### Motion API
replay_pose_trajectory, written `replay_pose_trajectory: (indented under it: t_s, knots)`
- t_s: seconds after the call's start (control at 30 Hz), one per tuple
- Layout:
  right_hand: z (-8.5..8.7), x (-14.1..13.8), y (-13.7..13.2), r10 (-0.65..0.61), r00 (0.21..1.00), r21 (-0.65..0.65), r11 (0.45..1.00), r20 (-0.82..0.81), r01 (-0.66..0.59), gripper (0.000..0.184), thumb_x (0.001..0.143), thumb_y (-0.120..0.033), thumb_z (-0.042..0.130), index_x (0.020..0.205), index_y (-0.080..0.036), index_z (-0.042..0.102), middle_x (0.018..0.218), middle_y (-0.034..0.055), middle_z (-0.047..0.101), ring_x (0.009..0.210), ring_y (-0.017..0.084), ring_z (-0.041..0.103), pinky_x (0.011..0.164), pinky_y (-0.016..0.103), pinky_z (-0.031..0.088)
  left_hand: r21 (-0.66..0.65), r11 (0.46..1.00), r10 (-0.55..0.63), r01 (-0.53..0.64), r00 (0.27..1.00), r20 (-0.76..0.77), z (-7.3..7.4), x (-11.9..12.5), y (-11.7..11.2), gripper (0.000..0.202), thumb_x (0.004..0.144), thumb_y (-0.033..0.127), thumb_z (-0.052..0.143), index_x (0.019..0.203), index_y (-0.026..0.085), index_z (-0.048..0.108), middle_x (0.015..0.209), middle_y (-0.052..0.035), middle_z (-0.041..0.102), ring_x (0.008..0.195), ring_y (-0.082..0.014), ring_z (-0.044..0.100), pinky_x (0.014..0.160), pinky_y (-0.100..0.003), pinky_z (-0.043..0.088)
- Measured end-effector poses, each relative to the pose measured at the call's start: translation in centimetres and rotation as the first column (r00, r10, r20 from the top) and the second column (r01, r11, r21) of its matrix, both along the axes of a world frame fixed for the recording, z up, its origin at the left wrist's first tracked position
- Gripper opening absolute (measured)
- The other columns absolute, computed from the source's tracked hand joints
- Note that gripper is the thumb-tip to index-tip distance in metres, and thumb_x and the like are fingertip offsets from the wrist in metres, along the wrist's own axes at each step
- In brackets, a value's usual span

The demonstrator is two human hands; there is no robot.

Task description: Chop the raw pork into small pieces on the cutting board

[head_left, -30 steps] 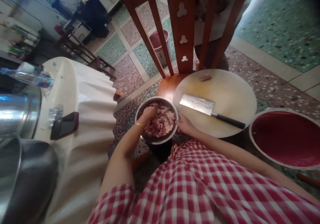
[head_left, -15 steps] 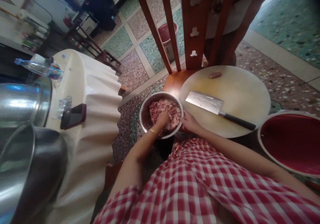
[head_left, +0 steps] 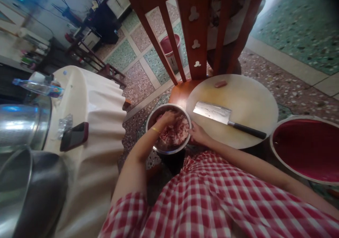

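Observation:
A steel bowl (head_left: 156, 147) of pink minced meat (head_left: 178, 132) sits in front of me, beside a wooden chair. My left hand (head_left: 167, 118) is down in the meat at the bowl's far side, fingers curled into it. My right hand (head_left: 196, 133) grips the bowl's right rim. A round pale cutting board (head_left: 249, 107) lies on the chair seat, with a cleaver (head_left: 225, 117) flat on it and a small piece of meat (head_left: 220, 84) near its far edge.
A red basin (head_left: 304, 146) stands on the floor at the right. At the left, a table with a white cloth (head_left: 90, 100) carries a phone (head_left: 74, 136), a water bottle (head_left: 39, 87) and large steel pots (head_left: 21, 125). Another person's legs (head_left: 225, 57) stand behind the chair back (head_left: 196, 25).
My left hand has shifted within the meat, from the near middle of the bowl to its far side. My right hand stays on the rim. The view has shifted slightly.

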State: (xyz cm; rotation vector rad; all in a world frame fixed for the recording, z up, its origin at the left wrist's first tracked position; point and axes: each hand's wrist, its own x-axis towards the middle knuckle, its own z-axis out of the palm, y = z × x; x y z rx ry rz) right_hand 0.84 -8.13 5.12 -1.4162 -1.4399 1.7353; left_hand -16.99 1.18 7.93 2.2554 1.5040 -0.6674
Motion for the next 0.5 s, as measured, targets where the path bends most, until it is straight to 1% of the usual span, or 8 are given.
replay_pose_trajectory:
  t_s: [0.07, 0.1, 0.17, 0.23, 0.3, 0.37, 0.43, 0.5]
  knots:
    - [0.3, 0.0, 0.0, -0.004, 1.0, -0.024, 1.0, -0.007, 0.004, 0.031, 0.082, -0.019, 0.044, 0.113, -0.018, 0.047, 0.049, -0.0093, 0.05, 0.039, 0.01, 0.05, 0.042, 0.02, 0.039, -0.135, 0.991, 0.012, -0.021, 0.998, -0.063, -1.5, 1.2, 1.3, 0.039, 0.087, 0.042, 0.042, 0.112, 0.018, 0.062, 0.111, -0.0112, 0.064, 0.101, -0.0232, 0.06, 0.09, -0.03, 0.042]
    - [0.4, 0.0, 0.0, -0.006, 1.0, -0.039, 0.999, -0.012, 0.006, 0.032, 0.082, -0.019, 0.044, 0.114, -0.018, 0.046, 0.048, -0.0094, 0.05, 0.039, 0.01, 0.05, 0.042, 0.02, 0.039, -0.207, 0.977, 0.02, -0.039, 0.995, -0.094, -1.8, 1.4, 1.4, 0.039, 0.087, 0.041, 0.043, 0.109, 0.016, 0.063, 0.105, -0.0117, 0.066, 0.097, -0.0229, 0.061, 0.086, -0.028, 0.044]
    - [0.6, 0.0, 0.0, -0.004, 1.0, -0.061, 0.998, -0.024, 0.003, 0.033, 0.082, -0.019, 0.043, 0.115, -0.018, 0.046, 0.048, -0.0094, 0.049, 0.039, 0.011, 0.05, 0.04, 0.02, 0.039, -0.313, 0.948, 0.012, -0.05, 0.993, -0.121, -1.4, 0.8, 0.6, 0.037, 0.085, 0.04, 0.046, 0.103, 0.015, 0.066, 0.1, -0.0115, 0.068, 0.093, -0.0229, 0.062, 0.082, -0.027, 0.045]
    - [0.5, 0.0, 0.0, 0.002, 1.0, -0.061, 0.998, -0.024, -0.003, 0.032, 0.082, -0.02, 0.044, 0.114, -0.018, 0.047, 0.047, -0.0091, 0.049, 0.039, 0.011, 0.051, 0.04, 0.02, 0.039, -0.274, 0.961, -0.005, -0.019, 0.996, -0.086, -0.2, -1.1, -2.0, 0.034, 0.084, 0.038, 0.048, 0.104, 0.016, 0.065, 0.105, -0.0113, 0.066, 0.1, -0.0249, 0.06, 0.087, -0.03, 0.044]
    - [0.3, 0.0, 0.0, 0.006, 1.0, -0.044, 0.999, -0.017, -0.006, 0.033, 0.082, -0.02, 0.045, 0.115, -0.017, 0.047, 0.046, -0.009, 0.049, 0.039, 0.011, 0.051, 0.04, 0.02, 0.038, -0.071, 0.997, -0.029, 0.029, 1.0, -0.008, 1.0, -3.5, -5.7, 0.035, 0.084, 0.036, 0.048, 0.112, 0.02, 0.06, 0.12, -0.0112, 0.059, 0.116, -0.0277, 0.05, 0.097, -0.037, 0.038]
    - [-0.1, 0.1, 0.0, 0.006, 1.0, -0.026, 1.0, -0.015, -0.006, 0.035, 0.082, -0.021, 0.045, 0.117, -0.018, 0.046, 0.046, -0.009, 0.05, 0.038, 0.011, 0.05, 0.041, 0.02, 0.039, 0.058, 0.998, 0.015, -0.013, 1.0, -0.027, 1.3, -5.4, -9.3, 0.042, 0.085, 0.038, 0.047, 0.122, 0.02, 0.052, 0.134, -0.0141, 0.046, 0.124, -0.0304, 0.042, 0.1, -0.043, 0.035]
    - [-0.4, 0.2, 0.0, 0.008, 1.0, -0.015, 1.0, -0.02, -0.008, 0.037, 0.082, -0.022, 0.045, 0.119, -0.019, 0.045, 0.048, -0.0088, 0.052, 0.038, 0.011, 0.05, 0.042, 0.021, 0.039, 0.062, 0.994, 0.095, -0.09, 0.993, -0.077, 0.4, -6.1, -11.4, 0.05, 0.085, 0.042, 0.046, 0.129, 0.016, 0.045, 0.141, -0.0181, 0.035, 0.125, -0.0321, 0.039, 0.098, -0.044, 0.036]
    - [-0.5, 0.3, -0.1, 0.011, 1.0, -0.017, 1.0, -0.017, -0.012, 0.036, 0.082, -0.024, 0.046, 0.118, -0.019, 0.046, 0.048, -0.0085, 0.053, 0.038, 0.011, 0.05, 0.042, 0.021, 0.04, 0.018, 0.99, 0.138, -0.137, 0.985, -0.104, -1.3, -5.5, -11.3, 0.054, 0.085, 0.044, 0.046, 0.13, 0.014, 0.043, 0.139, -0.0187, 0.038, 0.127, -0.0321, 0.038, 0.098, -0.041, 0.037]
